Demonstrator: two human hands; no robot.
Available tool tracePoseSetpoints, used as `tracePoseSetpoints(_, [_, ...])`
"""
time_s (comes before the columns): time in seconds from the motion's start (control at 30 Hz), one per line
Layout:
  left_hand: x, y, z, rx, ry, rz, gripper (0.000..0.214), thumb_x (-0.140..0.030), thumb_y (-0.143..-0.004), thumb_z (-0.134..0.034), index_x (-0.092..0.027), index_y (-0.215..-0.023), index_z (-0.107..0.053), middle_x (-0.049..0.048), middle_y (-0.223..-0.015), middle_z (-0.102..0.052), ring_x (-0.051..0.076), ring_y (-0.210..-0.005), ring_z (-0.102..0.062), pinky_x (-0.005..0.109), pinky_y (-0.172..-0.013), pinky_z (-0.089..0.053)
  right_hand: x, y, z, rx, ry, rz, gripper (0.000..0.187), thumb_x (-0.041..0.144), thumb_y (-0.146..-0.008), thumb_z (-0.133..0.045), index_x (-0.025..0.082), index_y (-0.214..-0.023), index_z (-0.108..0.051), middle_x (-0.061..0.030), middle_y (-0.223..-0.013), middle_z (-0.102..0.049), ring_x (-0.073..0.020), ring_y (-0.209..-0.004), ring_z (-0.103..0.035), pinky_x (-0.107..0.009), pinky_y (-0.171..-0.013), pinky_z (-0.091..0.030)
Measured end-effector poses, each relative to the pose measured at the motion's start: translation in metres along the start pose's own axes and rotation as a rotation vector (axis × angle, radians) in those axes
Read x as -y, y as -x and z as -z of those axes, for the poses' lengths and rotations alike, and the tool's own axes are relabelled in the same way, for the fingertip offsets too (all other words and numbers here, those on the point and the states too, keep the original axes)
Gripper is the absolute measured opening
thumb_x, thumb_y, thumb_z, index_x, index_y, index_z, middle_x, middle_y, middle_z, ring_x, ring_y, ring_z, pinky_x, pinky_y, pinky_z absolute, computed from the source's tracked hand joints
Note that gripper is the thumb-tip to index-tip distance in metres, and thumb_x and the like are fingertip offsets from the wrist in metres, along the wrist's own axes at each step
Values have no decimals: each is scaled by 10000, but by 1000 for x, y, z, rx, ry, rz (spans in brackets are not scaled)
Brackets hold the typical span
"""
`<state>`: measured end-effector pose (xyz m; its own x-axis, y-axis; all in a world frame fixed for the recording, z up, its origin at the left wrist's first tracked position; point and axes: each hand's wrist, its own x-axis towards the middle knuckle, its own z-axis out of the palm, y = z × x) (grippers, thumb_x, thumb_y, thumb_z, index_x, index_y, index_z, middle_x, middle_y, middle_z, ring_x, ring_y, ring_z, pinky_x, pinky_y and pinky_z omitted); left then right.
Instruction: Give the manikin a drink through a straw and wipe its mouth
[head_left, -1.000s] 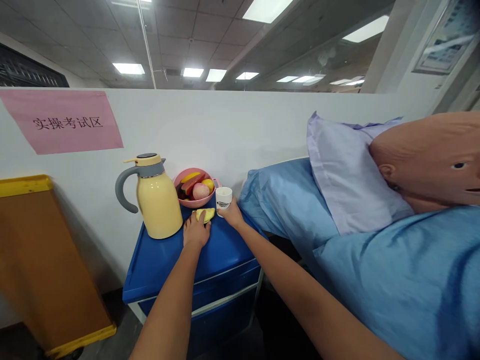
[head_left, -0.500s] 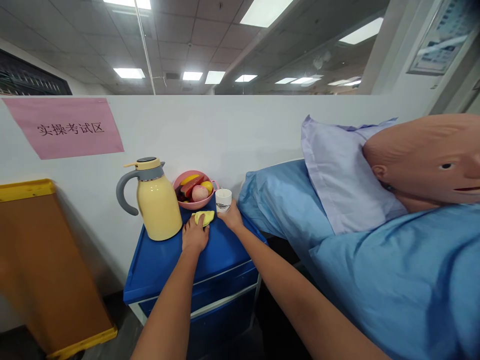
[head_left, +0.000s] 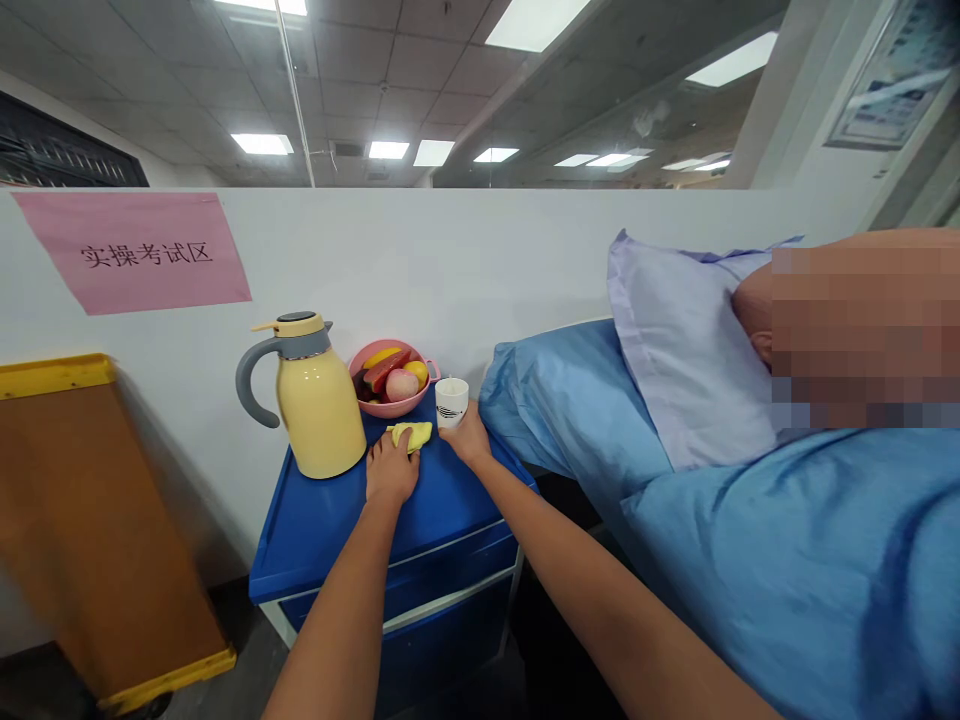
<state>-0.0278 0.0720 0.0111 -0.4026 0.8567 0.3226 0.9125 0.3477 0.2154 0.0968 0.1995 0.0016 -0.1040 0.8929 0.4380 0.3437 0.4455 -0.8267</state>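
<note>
My left hand (head_left: pixel 393 468) rests on the blue top of the bedside cabinet (head_left: pixel 319 520), its fingers closed on a folded yellow cloth (head_left: pixel 420 435). To the right of the cloth, my right hand (head_left: pixel 466 438) grips a white cup (head_left: pixel 451 396) with a dark printed pattern. The cup is upright at the back right of the cabinet; whether its base touches the surface I cannot tell. A pale yellow thermos jug (head_left: pixel 319 415) with a grey handle stands left of my left hand. Behind the cloth sits a pink bowl (head_left: pixel 390 409) heaped with several fruits.
A bed with blue bedding (head_left: pixel 750 530) and a lavender pillow (head_left: pixel 660 350) adjoins the cabinet on the right; a manikin's head (head_left: pixel 752 300) lies on the pillow. Behind is a white partition (head_left: pixel 525 260). A brown board with yellow edges (head_left: pixel 97 520) stands at the left.
</note>
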Motion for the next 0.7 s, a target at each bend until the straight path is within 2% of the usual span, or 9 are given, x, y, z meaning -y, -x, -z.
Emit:
tracePoseSetpoints(0.13, [0,0,0,-3,2,-3,511,-417,-926,-414,-324,-1428,-406,111,-1395,-458,297,-1261,-474,455,-1082,-365,1,2,2,-7,15,-22,642,282,-579,-758,196,-1137,-454,-137,-1138,-652,-325,-1013,-672,-434,-832,-556])
tracePoseSetpoints(0.7, [-2,3,6,-6,-13,-4,449,-365,-914,-423,-300,-1358,-454,103,-1261,-513,265,-1146,-525,417,-1011,-401,1,6,4,7,25,-53,642,262,-596,-749,198,-1157,-445,-149,-1208,-601,-339,-1098,-642,-433,-889,-542])
